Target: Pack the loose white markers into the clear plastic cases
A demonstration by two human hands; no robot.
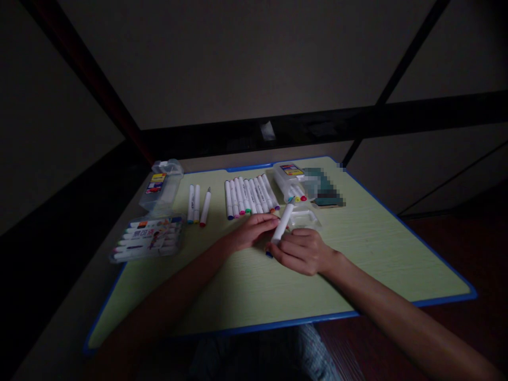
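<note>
My right hand [301, 251] is closed around a white marker [282, 225] held at a slant. The marker's lower end is dark blue, and its upper end looks uncapped, with a narrow tip. My left hand [254, 231] is beside it, fingers pressed together near the barrel. What those fingers hold, if anything, is hidden. Just beyond both hands lies a row of several white markers [251, 196] with coloured ends. Behind my right hand is the clear plastic lid [304, 218] of a case. An open clear case [289, 177] with a few markers in it stands past that.
To the left lie three more markers [196, 205], one with its tip bare. An open clear case [159, 185] and a closed case full of markers [148, 238] sit at the left edge. A blurred dark green object [325, 188] is at the table's [381, 254] back right.
</note>
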